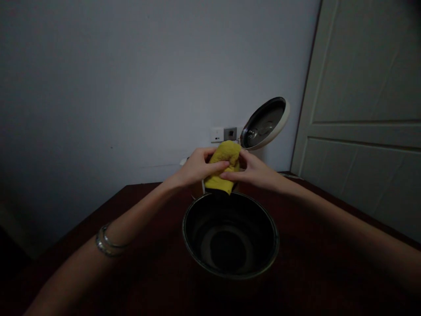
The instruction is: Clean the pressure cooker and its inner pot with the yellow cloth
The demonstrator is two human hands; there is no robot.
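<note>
A folded yellow cloth (224, 153) is gripped between my two hands, above the far rim of a dark round pot (230, 245). My left hand (199, 166) holds the cloth from the left, its thumb lying across the front. From the right, my right hand (251, 170) grips the same cloth, with fingers partly hidden behind it. The pot looks like a cooker's inner pot and stands on the table. Behind the hands, a round lid (265, 123) with a pale rim is tilted up; the body below it is mostly hidden.
The dark red table (144, 210) runs back to a pale wall (115, 87). A wall socket (217, 134) and a grey socket plate (230, 133) sit behind the hands. A panelled door (365, 101) is at the right.
</note>
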